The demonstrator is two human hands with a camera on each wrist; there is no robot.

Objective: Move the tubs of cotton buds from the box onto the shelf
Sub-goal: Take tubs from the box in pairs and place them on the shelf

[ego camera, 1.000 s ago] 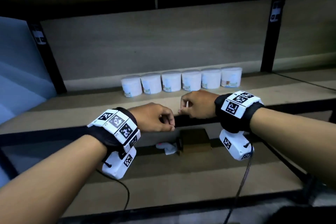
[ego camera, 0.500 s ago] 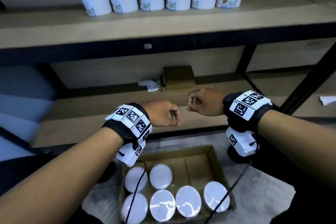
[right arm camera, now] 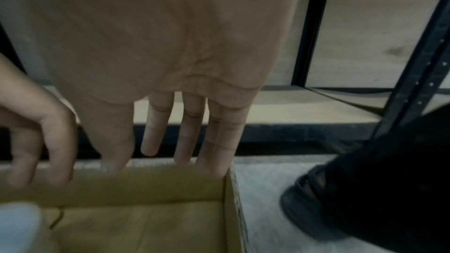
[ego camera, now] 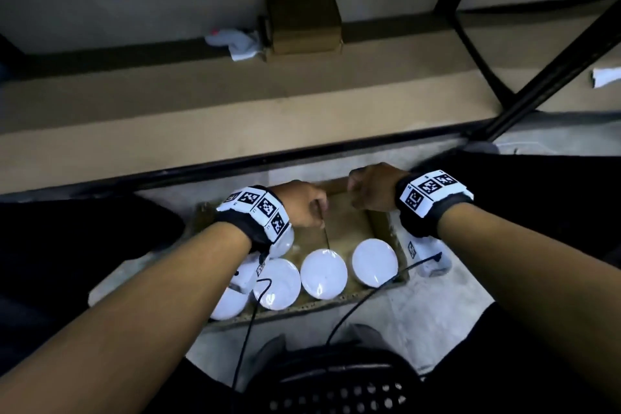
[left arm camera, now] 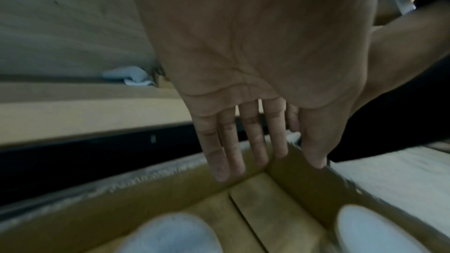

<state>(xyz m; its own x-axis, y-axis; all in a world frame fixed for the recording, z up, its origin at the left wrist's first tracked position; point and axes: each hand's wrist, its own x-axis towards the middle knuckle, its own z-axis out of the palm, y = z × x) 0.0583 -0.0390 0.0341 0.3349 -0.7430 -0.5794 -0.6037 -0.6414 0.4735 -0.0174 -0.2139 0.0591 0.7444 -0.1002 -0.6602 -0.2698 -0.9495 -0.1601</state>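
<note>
A brown cardboard box (ego camera: pixel 347 228) sits on the grey floor, holding several white-lidded tubs of cotton buds (ego camera: pixel 323 274). One tub (ego camera: pixel 375 262) stands at the right end of the near row. My left hand (ego camera: pixel 307 208) hovers over the empty far half of the box. Its fingers (left arm camera: pixel 219 161) are straight and hang down by the far wall, holding nothing. My right hand (ego camera: pixel 369 190) is beside it at the far right corner, also empty, with straight fingers (right arm camera: pixel 187 138) over the box rim (right arm camera: pixel 170 172). My left wrist hides part of one tub.
A low shelf board (ego camera: pixel 235 118) with a black front rail runs just behind the box. It carries a small brown carton (ego camera: pixel 302 23) and a crumpled white rag (ego camera: pixel 235 44). A black shelf upright (ego camera: pixel 537 84) slants at right. A sandalled foot (right arm camera: pixel 316 199) stands right of the box.
The view has dropped from the upper shelf with its row of tubs to the box on the floor. Both hands came down over the box and their curled fingers straightened.
</note>
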